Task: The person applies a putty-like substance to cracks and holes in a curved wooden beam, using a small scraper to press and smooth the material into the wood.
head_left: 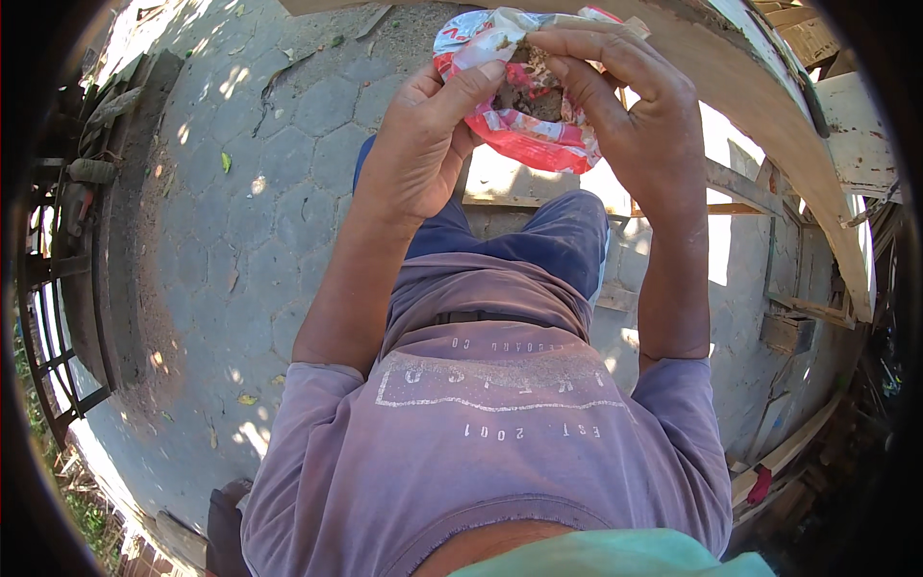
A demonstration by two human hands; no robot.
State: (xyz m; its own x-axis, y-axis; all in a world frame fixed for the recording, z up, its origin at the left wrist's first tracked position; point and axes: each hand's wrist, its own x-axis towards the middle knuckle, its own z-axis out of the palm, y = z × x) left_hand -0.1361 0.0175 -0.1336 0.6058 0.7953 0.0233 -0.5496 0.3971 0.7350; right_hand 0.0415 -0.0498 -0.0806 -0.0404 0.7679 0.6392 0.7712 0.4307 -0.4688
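High in the head view, a crumpled red and white plastic bag [534, 146] is held with its mouth spread open. Dark brown, crumbly stuff [540, 104] lies inside, with paler tan shreds near the right thumb; its exact kind I cannot make out. My left hand [423, 139] grips the bag's left rim, thumb over the edge and the other fingers hidden behind. On the other side, my right hand [649, 111] is closed on the upper right rim. Its thumb and forefinger reach over the bag's mouth, and whether they also pinch some of the contents is unclear.
Below the bag are my knees in dark blue trousers [553, 240]. Grey hexagonal paving [279, 183] stretches to the left. A curved wooden beam [769, 125] and wooden frames [740, 192] stand at right. Stacked boards and a metal rack [72, 317] line the far left.
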